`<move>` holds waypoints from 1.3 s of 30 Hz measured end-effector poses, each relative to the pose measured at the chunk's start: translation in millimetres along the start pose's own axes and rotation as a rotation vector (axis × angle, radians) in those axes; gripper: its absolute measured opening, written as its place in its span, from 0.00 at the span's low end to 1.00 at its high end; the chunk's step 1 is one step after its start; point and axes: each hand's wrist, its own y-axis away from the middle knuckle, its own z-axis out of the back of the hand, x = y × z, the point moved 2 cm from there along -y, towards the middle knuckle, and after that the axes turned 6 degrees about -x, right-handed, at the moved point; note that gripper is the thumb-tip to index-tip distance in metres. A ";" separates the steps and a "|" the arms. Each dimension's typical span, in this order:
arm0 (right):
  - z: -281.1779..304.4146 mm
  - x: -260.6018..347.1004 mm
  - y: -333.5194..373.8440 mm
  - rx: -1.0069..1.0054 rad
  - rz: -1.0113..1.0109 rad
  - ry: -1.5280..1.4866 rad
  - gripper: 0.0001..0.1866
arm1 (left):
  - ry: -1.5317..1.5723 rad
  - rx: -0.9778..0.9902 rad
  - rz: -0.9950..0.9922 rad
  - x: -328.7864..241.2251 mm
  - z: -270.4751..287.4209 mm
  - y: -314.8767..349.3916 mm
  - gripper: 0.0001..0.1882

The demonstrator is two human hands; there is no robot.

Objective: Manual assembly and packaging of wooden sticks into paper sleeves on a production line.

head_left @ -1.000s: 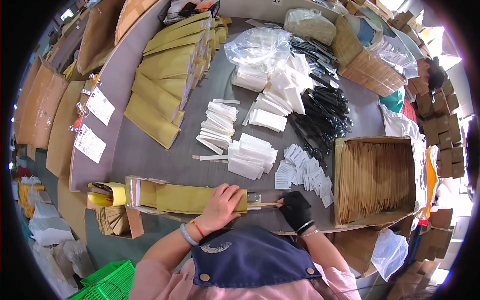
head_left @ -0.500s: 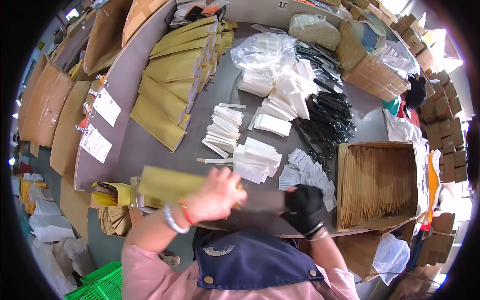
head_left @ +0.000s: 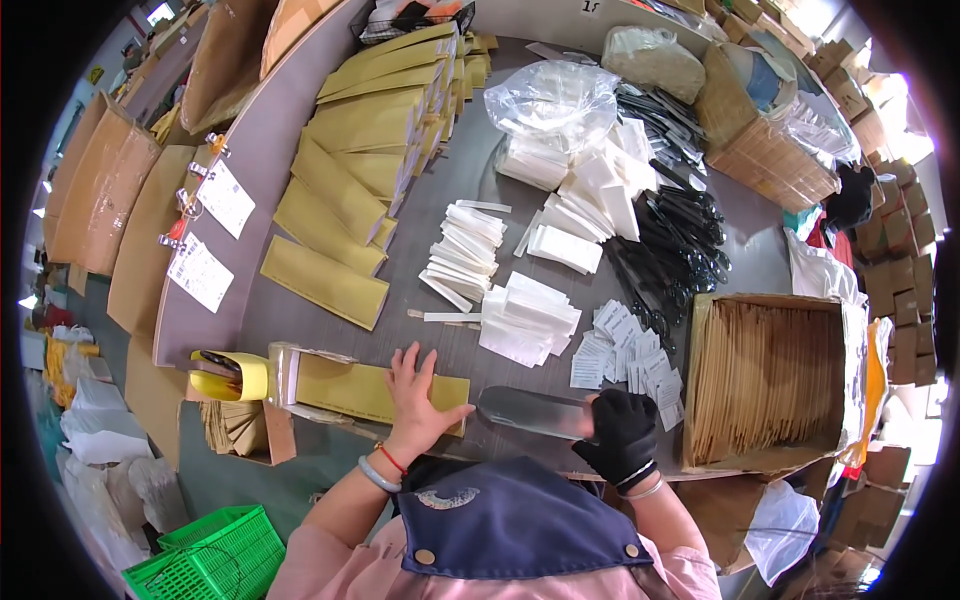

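Observation:
A long yellow-brown paper envelope (head_left: 345,388) lies by the near table edge, its left end in a clear-wrapped holder (head_left: 284,376). My left hand (head_left: 412,392) rests over its right part with fingers spread, grasping nothing. In a black fingerless glove, my right hand (head_left: 618,432) grips the right end of a long, flat, translucent plastic piece (head_left: 530,411) with a rounded left end. Its exact kind is unclear. Ahead of my left hand, similar envelopes (head_left: 355,130) overlap in fanned rows, the nearest one (head_left: 325,283) lying across the front.
White paper strips (head_left: 465,255), white cards (head_left: 528,318) and printed slips (head_left: 610,345) lie mid-table. Beyond are black-handled items (head_left: 665,235) and a clear bag (head_left: 552,100). A carton packed with brown envelopes (head_left: 765,380) stands right; a yellow cup (head_left: 235,378) stands left.
The envelope that was blurred in my left hand is out of it, and an envelope now lies across the front of the fanned rows. My left fingers have spread. The view has shifted slightly.

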 end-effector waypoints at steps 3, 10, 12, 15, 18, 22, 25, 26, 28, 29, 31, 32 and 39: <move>-16.7 2.6 -2.7 0.031 0.056 -0.064 0.33 | 0.013 0.022 0.035 -3.7 2.1 -0.5 0.50; -63.0 52.7 -33.0 -0.051 0.207 -0.336 0.34 | 0.094 0.020 -0.180 -1.0 1.6 -27.8 0.39; -55.6 18.8 -22.5 -0.121 0.069 -0.307 0.32 | 0.138 -0.049 -0.212 0.1 5.8 -56.4 0.29; -29.9 -49.6 9.4 -0.430 -0.270 -0.217 0.18 | -0.008 -0.108 -0.282 0.6 1.7 -97.4 0.15; 3.4 -133.1 70.4 -0.647 -0.720 -0.119 0.16 | 0.111 -0.023 -0.260 17.3 -4.7 -115.8 0.07; 11.9 -181.2 112.0 -0.634 -0.961 -0.047 0.18 | -0.044 -0.030 -0.492 9.7 3.1 -115.1 0.03; 2.6 -198.6 112.6 -0.244 -0.827 0.231 0.21 | -0.050 -0.020 -0.432 6.5 16.5 -102.1 0.03; 0.2 -195.6 110.0 -0.337 -0.892 0.199 0.22 | -0.054 -0.028 -0.378 11.0 22.0 -97.5 0.02; 9.4 -203.0 112.9 -0.200 -1.021 0.226 0.22 | -0.056 -0.041 -0.293 2.6 33.1 -89.5 0.02; 14.3 -197.4 110.7 -0.258 -1.024 0.223 0.22 | -0.012 -0.035 -0.232 -8.9 36.9 -86.3 0.02; 14.9 -202.1 112.4 -0.191 -1.013 0.270 0.21 | 0.066 -0.059 -0.319 -29.0 26.1 -77.8 0.03; 14.8 -200.2 108.7 -0.182 -1.037 0.278 0.21 | 0.092 -0.044 -0.378 -40.0 15.5 -74.6 0.03; 36.0 -176.0 107.8 -0.697 -1.114 -0.009 0.17 | 0.095 0.030 -0.577 -54.3 -20.4 -88.2 0.15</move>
